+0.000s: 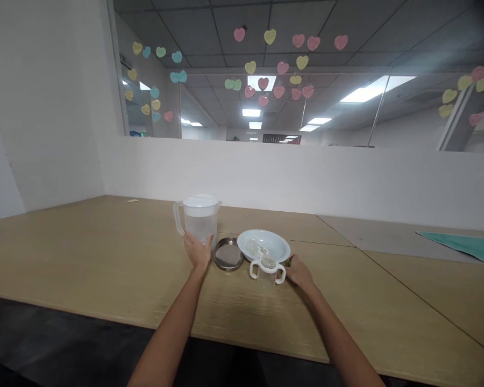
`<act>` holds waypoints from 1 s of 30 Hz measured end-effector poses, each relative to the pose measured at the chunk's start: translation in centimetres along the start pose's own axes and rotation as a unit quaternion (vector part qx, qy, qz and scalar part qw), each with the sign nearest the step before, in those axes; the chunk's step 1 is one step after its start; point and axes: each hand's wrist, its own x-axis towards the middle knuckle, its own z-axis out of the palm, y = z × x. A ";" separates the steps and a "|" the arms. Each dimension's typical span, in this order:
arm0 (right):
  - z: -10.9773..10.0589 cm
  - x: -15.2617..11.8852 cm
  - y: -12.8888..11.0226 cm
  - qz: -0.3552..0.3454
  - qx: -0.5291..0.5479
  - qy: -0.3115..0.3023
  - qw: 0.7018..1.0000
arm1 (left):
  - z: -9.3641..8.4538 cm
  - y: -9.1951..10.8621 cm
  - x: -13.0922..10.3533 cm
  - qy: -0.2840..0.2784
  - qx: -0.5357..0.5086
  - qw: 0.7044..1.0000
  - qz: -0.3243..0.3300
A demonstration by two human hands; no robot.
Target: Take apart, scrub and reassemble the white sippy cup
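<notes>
A clear plastic pitcher [200,223] with a white lid stands upright on the table, its handle to the left. My left hand [197,251] is against its lower front, thumb and fingers around the near side. To its right lie a round metal dish [228,254] and a white bowl [274,241] with small clear and white parts inside. A clear cup [267,275] with two white handles stands in front of the bowl. Right of the cup, my right hand [300,271] has its fingers closed on something small and dark green, mostly hidden.
The wooden table [84,252] has its near edge below my forearms. A teal cloth [463,246] lies at the far right, and a small pale piece [132,200] lies at the back left. Behind stands a white wall [266,180] under a window with heart-shaped notes.
</notes>
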 end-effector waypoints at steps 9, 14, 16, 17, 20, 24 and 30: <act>-0.9 0.2 -0.2 0.066 -0.024 0.018 0.997 | -1.8 5.9 -2.5 -0.040 -0.060 0.966 0.246; -1.6 0.2 -0.5 0.095 -0.003 0.022 0.995 | 0.1 9.0 -4.4 -0.305 -0.025 0.866 0.395; -1.9 0.1 -0.8 0.102 -0.004 0.013 0.995 | 0.9 9.4 -4.8 -0.337 0.033 0.855 0.393; -2.1 0.1 -0.9 0.104 -0.005 0.009 0.995 | 1.1 9.4 -4.9 -0.348 0.060 0.850 0.392; -2.4 -0.1 -1.3 0.104 -0.010 -0.003 0.995 | 1.4 9.3 -5.0 -0.378 0.127 0.826 0.399; -2.7 -0.2 -1.7 0.109 -0.016 -0.019 0.994 | 1.2 9.2 -4.8 -0.398 0.152 0.803 0.417; -2.9 -0.3 -2.0 0.113 -0.020 -0.033 0.993 | 1.5 9.4 -4.7 -0.411 0.185 0.792 0.412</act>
